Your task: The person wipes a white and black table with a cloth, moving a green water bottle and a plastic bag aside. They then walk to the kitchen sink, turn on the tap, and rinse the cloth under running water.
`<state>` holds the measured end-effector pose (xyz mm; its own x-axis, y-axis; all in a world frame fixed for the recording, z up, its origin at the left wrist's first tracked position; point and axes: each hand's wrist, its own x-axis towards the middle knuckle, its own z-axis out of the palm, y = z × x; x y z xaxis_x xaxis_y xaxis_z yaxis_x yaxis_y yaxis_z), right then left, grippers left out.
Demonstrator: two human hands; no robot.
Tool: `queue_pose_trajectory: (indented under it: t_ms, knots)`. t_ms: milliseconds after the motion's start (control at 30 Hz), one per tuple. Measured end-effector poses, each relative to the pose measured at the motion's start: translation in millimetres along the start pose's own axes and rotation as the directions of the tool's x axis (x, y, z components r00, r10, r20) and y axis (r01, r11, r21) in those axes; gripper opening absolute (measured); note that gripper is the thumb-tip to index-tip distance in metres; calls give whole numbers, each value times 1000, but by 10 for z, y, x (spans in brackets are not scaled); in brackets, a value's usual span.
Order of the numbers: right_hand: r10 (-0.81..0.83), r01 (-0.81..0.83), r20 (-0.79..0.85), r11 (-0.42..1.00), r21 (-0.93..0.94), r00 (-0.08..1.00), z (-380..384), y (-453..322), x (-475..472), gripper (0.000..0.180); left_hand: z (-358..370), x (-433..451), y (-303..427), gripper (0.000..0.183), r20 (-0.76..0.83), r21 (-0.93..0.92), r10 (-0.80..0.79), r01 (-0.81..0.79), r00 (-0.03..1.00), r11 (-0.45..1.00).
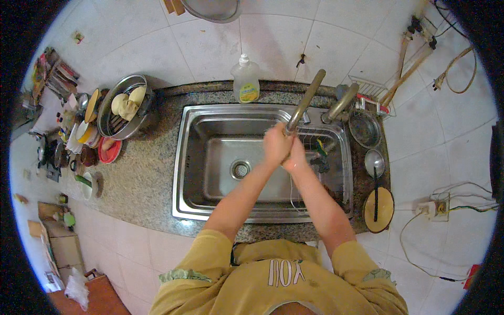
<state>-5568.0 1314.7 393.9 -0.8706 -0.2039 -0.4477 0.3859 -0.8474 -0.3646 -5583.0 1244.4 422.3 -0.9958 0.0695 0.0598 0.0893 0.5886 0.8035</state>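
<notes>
Both of my hands meet under the mouth of a metal faucet spout (305,102), over the right part of a stainless steel sink (214,147). My left hand (275,143) lies against my right hand (295,155); the fingers overlap and are somewhat blurred, and I cannot tell whether anything is between them. My right hand is slightly lower, its palm partly hidden. A wire rack (338,169) stands in the sink's right side, with a green and yellow sponge (321,147) beside my hands. The drain (240,169) is visible to the left.
Behind the sink stands a dish soap bottle (246,80). A metal steamer pot (103,118) with pale buns (128,103) sits on the left counter, near a red plate (114,155). A second spout (342,103), a metal ladle (374,162) and a round board (386,210) are at right.
</notes>
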Motion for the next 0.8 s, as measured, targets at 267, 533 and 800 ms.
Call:
queue_pose_trajectory:
  t_ms: [267, 533, 800]
  knots:
    - [5, -11, -103, 998, -56, 995, 282, -121, -189, 40, -38, -325, 103, 30, -243, -180, 330, -376, 912, 909]
    - [-116, 117, 33, 993, -3, 993, -163, -185, 202, 41, 252, -61, 215, 26, -86, -4, 420, -422, 903, 907]
    - [50, -127, -236, 938, -321, 970, 40, -164, -281, 43, -34, 448, -118, 44, -78, -25, 86, -88, 993, 996]
